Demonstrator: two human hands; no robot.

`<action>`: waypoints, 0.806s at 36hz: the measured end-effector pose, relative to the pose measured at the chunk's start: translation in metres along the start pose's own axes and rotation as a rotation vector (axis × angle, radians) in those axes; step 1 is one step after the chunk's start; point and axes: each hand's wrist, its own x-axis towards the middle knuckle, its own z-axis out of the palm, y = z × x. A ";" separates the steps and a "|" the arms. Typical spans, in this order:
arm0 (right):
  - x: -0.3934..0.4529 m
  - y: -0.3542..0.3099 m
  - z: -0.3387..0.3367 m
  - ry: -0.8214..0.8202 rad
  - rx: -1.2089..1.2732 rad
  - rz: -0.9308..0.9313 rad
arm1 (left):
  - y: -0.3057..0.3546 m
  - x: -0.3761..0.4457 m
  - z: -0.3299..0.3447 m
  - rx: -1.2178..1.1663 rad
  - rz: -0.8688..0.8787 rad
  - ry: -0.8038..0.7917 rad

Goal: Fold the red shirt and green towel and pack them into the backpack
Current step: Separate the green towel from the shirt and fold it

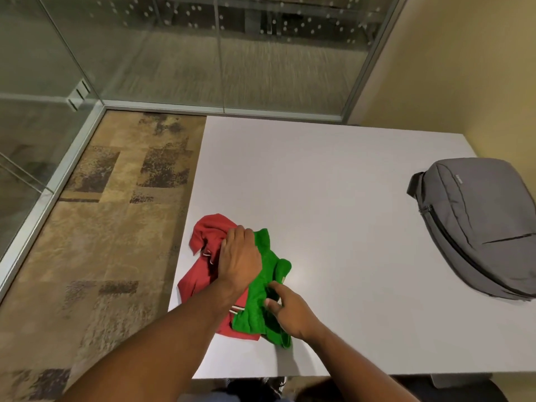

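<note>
The crumpled shirt (203, 256) is gripped by the left hand (239, 258), the towel (262, 297) pinched by the right hand (290, 310); the backpack (475, 224) lies far right on the tabletop (333, 184).

My left hand (239, 258) covers middle of red shirt (203, 265); my fingers hidden past knuckles. Green towel (262, 297) overlaps shirt's right part. Backpack (478, 227) cut by right edge.

Office meeting room: glass partition walls (220, 53) with frosted dot pattern, aluminium framing, patterned carpet tiles (101, 227), plain white table (333, 184), beige wall (464, 68).
</note>
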 end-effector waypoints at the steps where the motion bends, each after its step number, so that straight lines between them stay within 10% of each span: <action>1: 0.000 -0.001 -0.001 0.008 0.003 -0.005 | 0.002 0.005 0.001 -0.017 0.015 -0.001; 13: 0.024 -0.007 -0.024 0.105 0.010 -0.019 | 0.002 0.057 0.028 -0.039 -0.013 -0.357; 29: 0.087 0.004 -0.037 0.115 -0.069 0.097 | -0.001 0.070 0.042 -0.061 -0.088 -0.325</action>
